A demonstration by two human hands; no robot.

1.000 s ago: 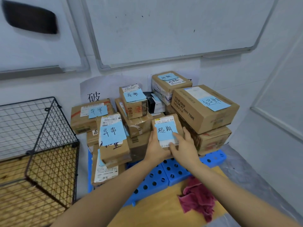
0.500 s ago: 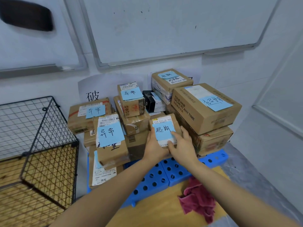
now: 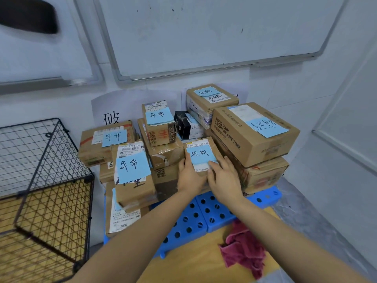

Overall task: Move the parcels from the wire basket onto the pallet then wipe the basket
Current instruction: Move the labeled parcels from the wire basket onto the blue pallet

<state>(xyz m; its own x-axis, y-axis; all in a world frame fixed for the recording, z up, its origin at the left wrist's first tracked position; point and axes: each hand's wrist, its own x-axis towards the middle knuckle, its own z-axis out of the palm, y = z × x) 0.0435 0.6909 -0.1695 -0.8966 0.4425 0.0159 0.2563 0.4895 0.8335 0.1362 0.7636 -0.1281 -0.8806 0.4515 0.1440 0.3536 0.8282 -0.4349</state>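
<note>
Cardboard parcel marked "超期" held by both hands.

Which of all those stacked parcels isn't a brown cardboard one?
The small black box, wedged near the top of the pile between two brown parcels. Every other parcel visible is plain brown cardboard; most carry a blue sticky note.

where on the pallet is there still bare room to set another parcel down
Bare room is the front strip of the blue pallet, bordered by the hands' small parcel behind, the leaning stack to its left and the red cloth in front. The back, against the wall, is crowded with stacked boxes, including the large box.
</note>
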